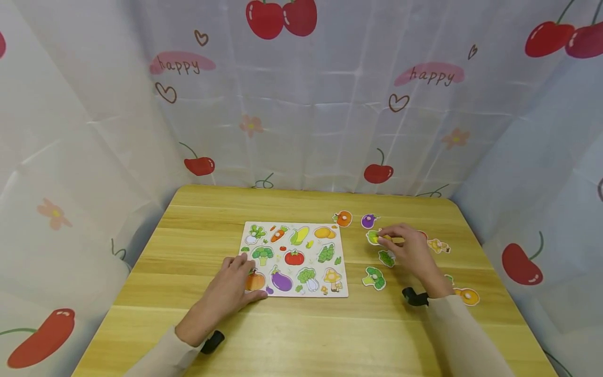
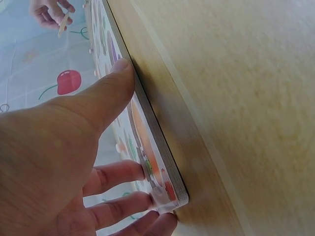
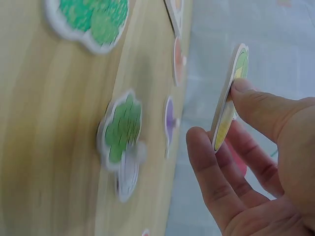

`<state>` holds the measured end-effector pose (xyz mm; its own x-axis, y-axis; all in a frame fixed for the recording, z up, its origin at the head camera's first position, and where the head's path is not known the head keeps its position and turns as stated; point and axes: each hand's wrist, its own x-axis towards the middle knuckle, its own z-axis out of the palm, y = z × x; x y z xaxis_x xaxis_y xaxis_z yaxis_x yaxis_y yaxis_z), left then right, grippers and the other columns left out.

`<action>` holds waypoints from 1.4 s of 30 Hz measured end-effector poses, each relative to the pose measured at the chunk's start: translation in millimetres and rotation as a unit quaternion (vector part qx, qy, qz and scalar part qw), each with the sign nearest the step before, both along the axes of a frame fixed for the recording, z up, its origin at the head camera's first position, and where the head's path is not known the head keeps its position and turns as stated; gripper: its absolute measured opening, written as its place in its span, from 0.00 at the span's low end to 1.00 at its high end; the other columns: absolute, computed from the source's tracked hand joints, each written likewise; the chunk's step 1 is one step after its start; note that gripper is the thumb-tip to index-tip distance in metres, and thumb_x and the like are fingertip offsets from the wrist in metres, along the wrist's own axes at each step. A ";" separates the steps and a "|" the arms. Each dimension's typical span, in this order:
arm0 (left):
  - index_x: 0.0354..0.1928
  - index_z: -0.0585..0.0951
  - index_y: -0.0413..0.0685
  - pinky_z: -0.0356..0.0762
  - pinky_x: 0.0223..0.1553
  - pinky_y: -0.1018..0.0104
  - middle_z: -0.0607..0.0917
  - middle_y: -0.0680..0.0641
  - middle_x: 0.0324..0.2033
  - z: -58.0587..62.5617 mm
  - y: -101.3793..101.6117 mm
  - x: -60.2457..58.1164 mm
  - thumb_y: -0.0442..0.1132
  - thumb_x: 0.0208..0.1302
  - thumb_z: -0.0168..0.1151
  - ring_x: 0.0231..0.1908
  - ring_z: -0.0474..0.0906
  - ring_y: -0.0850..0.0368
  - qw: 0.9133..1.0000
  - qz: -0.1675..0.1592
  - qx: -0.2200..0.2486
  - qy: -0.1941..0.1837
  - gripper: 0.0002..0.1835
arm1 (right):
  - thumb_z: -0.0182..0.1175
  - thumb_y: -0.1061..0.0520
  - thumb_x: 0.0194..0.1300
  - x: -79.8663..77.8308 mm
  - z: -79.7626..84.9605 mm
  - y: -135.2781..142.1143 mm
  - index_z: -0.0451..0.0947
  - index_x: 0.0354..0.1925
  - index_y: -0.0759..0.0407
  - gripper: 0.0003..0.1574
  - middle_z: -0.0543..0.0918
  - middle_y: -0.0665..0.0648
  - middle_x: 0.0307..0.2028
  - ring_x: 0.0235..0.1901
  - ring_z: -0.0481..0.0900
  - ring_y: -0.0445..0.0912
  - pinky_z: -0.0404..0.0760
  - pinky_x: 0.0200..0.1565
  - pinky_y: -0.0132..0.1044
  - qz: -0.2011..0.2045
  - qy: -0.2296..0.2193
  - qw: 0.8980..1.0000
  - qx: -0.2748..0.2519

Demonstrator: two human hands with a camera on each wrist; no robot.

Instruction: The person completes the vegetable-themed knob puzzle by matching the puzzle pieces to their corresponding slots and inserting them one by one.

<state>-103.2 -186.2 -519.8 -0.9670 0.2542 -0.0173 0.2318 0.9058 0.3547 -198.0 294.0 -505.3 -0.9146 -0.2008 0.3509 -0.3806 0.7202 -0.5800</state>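
Note:
A corn puzzle piece (image 3: 229,105), yellow and green, is pinched in my right hand (image 1: 412,251) between thumb and fingers, raised above the table in the right wrist view. Below that hand lie a bok choy piece (image 3: 123,128) and a broccoli piece (image 1: 374,278). My left hand (image 1: 231,285) rests at the near left corner of a vegetable puzzle board (image 1: 343,288). In the left wrist view its thumb (image 2: 115,81) presses on the near edge, and the spread fingers touch the left side. The board's pumpkin picture is partly hidden by this hand.
Beyond the corn piece are a pumpkin piece (image 1: 343,219) and an eggplant piece (image 1: 369,221). To the right lie a mushroom piece (image 1: 439,246) and a potato piece (image 1: 469,297). A red piece (image 1: 422,234) is partly hidden behind the right hand. Printed curtains enclose the wooden table (image 1: 301,335).

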 end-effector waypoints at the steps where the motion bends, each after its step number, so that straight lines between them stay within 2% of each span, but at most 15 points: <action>1: 0.73 0.84 0.39 0.84 0.76 0.36 0.80 0.30 0.78 0.2 0.0 0.0 0.64 0.65 0.88 0.74 0.76 0.30 1.000 0.000 0.000 0.001 0.46 | 0.79 0.61 0.76 -1.4 0.3 -3.4 0.95 0.52 0.61 0.08 0.93 0.66 0.54 0.54 0.92 0.64 0.97 0.51 0.59 0.001 -0.004 1.000 -0.002; 4: 0.73 0.85 0.39 0.84 0.76 0.36 0.80 0.31 0.78 0.4 -0.3 0.2 0.64 0.65 0.88 0.74 0.76 0.30 1.000 0.000 0.001 0.002 0.46 | 0.79 0.61 0.77 -6.3 0.4 -14.7 0.94 0.52 0.61 0.08 0.93 0.66 0.54 0.53 0.92 0.64 0.97 0.51 0.60 0.010 -0.003 1.000 0.000; 14: 0.72 0.85 0.39 0.84 0.76 0.36 0.80 0.31 0.78 0.9 0.0 1.1 0.64 0.65 0.87 0.74 0.76 0.30 1.000 -0.001 0.002 0.004 0.45 | 0.80 0.61 0.76 -22.7 -6.3 -52.1 0.94 0.50 0.60 0.08 0.95 0.62 0.53 0.50 0.93 0.57 0.99 0.50 0.52 0.036 -0.013 0.999 0.012; 20: 0.73 0.84 0.39 0.84 0.76 0.35 0.80 0.31 0.78 2.3 0.5 1.6 0.63 0.65 0.87 0.74 0.76 0.30 1.000 -0.002 0.005 0.004 0.45 | 0.79 0.60 0.77 -30.7 -6.9 -75.6 0.94 0.48 0.59 0.06 0.95 0.62 0.53 0.49 0.92 0.56 0.99 0.51 0.52 0.055 -0.012 0.998 0.008; 24: 0.73 0.84 0.39 0.84 0.76 0.35 0.80 0.31 0.79 2.5 0.2 1.5 0.63 0.65 0.87 0.75 0.76 0.30 1.000 -0.001 0.003 0.004 0.45 | 0.79 0.60 0.78 -35.8 -7.2 -91.5 0.94 0.49 0.58 0.05 0.93 0.60 0.51 0.50 0.91 0.56 0.99 0.53 0.51 0.073 -0.026 0.997 -0.002; 30: 0.73 0.84 0.40 0.84 0.76 0.36 0.79 0.31 0.79 2.9 0.1 2.4 0.64 0.66 0.87 0.75 0.76 0.30 1.000 0.001 0.005 -0.003 0.45 | 0.77 0.61 0.79 -41.1 -8.2 -113.0 0.94 0.50 0.57 0.05 0.93 0.59 0.54 0.56 0.92 0.56 0.98 0.58 0.53 0.096 -0.066 0.993 -0.025; 42: 0.73 0.84 0.40 0.84 0.76 0.35 0.79 0.30 0.79 1.9 -0.4 1.8 0.64 0.66 0.86 0.75 0.76 0.30 1.000 -0.002 0.001 0.003 0.45 | 0.77 0.57 0.80 -51.1 -12.4 -143.8 0.94 0.51 0.55 0.06 0.92 0.59 0.57 0.54 0.90 0.52 0.97 0.61 0.50 0.110 -0.088 0.990 -0.008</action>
<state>-101.4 -186.6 -517.9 -0.9659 0.2586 -0.0119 0.2377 0.9042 0.3547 -249.1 150.2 -517.7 -0.8969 -0.3977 0.1936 -0.4187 0.6221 -0.6616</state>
